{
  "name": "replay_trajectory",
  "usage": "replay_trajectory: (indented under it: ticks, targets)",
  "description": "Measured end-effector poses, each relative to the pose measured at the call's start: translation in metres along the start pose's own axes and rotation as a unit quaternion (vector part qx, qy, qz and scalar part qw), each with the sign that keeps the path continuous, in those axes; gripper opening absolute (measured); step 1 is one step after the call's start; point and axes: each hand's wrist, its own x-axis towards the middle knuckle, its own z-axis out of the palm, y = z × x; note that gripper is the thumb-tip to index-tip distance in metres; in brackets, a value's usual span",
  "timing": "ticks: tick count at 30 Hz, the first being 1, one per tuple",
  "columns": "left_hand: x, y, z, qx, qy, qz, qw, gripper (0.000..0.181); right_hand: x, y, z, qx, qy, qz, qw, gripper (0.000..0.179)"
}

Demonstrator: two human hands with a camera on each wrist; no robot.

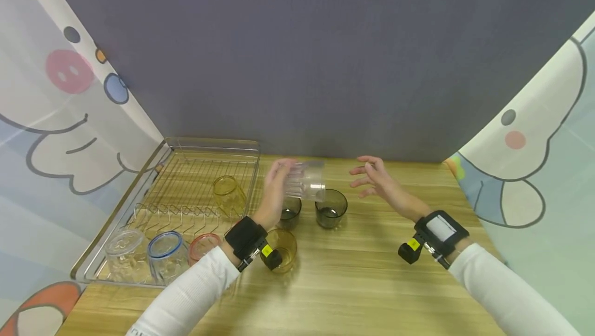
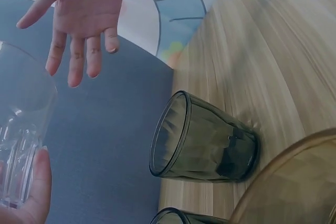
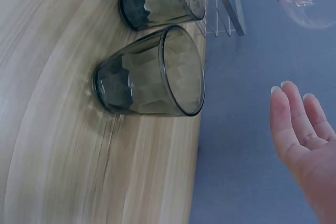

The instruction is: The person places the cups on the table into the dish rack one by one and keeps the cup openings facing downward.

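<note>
A clear glass (image 1: pixel 307 180) lies on its side in midair at the centre of the frame, its long axis running left to right, fluted base end to the left and smooth rim end pointing right. The left hand (image 1: pixel 275 185) grips the base end; the right hand (image 1: pixel 378 181), fingers spread and holding nothing, hovers apart from the rim, right of centre.

Below the raised glass, two dark glasses (image 1: pixel 331 213) stand upright on the table (image 1: pixel 372 284), the left one partly hidden from the head view. An amber glass (image 1: pixel 287 250) stands nearer the bottom, partly covered by the wrist camera (image 1: pixel 271 258). At lower left, a wire rack (image 1: pixel 211 142) holds a yellow glass (image 1: pixel 229 196), a blue-rimmed glass (image 1: pixel 167 256), a red-rimmed glass (image 1: pixel 203 244) and a colourless one.
</note>
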Motion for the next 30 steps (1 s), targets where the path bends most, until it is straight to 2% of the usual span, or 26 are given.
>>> replay_trajectory:
  ticks: [7,12,19,22,26,30]
  targets:
    - [0.006,0.003,-0.004,0.035,0.005,0.016,0.9992,0.03,0.0,0.004,-0.006,-0.011,0.011,0.011,0.9998,0.059]
    - [0.009,0.006,-0.006,0.038,0.016,0.021,0.9989,0.031,0.001,0.006,-0.011,-0.012,0.021,0.017,0.9995,0.06]
    - [0.012,0.014,-0.009,0.051,0.028,0.027,0.9979,0.03,0.002,0.002,-0.015,-0.019,0.018,0.004,0.9997,0.061]
    - [0.013,0.019,-0.013,0.061,0.023,0.027,0.9975,0.031,0.004,0.001,-0.015,-0.022,0.019,0.001,0.9996,0.06]
    - [0.017,0.026,-0.019,0.052,0.013,0.016,0.9984,0.03,0.01,-0.001,-0.013,-0.028,0.022,0.007,0.9993,0.063]
    - [0.023,0.031,-0.026,0.069,0.022,0.029,0.9969,0.03,0.018,-0.004,-0.012,-0.041,0.023,0.009,0.9988,0.062]
